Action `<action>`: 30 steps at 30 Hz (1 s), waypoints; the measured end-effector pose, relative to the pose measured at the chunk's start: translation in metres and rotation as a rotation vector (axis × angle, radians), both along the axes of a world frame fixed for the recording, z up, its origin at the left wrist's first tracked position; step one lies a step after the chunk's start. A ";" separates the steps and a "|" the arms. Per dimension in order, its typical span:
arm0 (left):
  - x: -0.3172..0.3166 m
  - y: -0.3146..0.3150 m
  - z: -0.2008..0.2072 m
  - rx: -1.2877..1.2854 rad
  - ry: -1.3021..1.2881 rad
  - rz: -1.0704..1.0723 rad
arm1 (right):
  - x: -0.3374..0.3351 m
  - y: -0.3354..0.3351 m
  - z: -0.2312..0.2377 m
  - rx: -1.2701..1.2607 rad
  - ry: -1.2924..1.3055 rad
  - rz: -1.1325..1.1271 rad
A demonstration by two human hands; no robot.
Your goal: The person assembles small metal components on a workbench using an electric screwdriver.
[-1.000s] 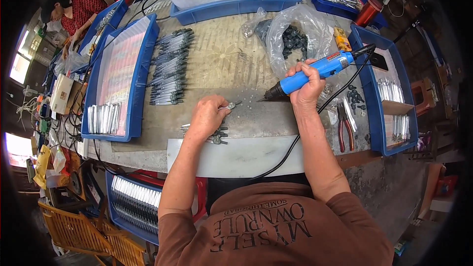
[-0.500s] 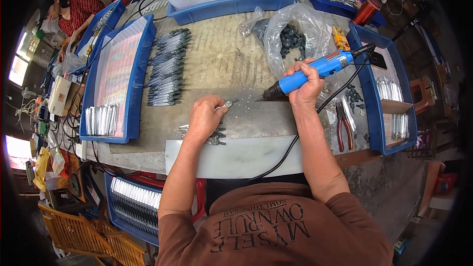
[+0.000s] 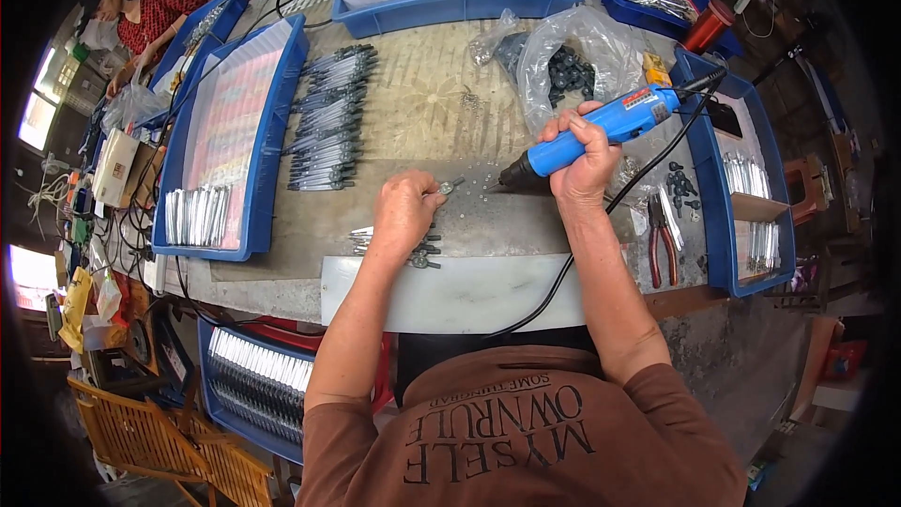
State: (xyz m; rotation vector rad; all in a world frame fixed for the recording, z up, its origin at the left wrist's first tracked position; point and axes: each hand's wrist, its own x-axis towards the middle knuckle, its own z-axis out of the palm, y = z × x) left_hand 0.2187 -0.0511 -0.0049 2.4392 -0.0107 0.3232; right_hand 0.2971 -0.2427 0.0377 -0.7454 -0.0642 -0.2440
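Over the middle of the bench, my left hand [image 3: 404, 211] is closed in a pinch on a small metal piece with a dark end [image 3: 452, 186]; my fingers hide part of it. My right hand [image 3: 584, 158] wraps around a blue electric screwdriver [image 3: 624, 119], which slants down to the left. Its bit is low over the bench, beside a scatter of tiny bright pieces [image 3: 485, 178] that look like screws or nuts. Whether the bit touches one is too small to tell. Several similar metal pieces with dark ends [image 3: 424, 261] lie beside my left wrist.
Rows of slim metal-and-dark pieces [image 3: 328, 122] lie at left, beside a blue tray [image 3: 258, 178]. A plastic bag of dark parts [image 3: 568, 70] stands behind the screwdriver. Red-handled pliers [image 3: 663, 249] and another blue tray [image 3: 718, 225] are at right. The black cord [image 3: 563, 277] hangs past my right forearm.
The whole view has shifted slightly. Against the bench, the screwdriver's bit has moved a little left, closer to the tiny pieces. My left hand keeps its pinch in nearly the same place.
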 end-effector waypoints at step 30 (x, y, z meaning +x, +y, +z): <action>-0.004 -0.001 0.003 -0.002 0.028 0.025 | -0.019 0.068 0.019 -0.307 -0.162 0.189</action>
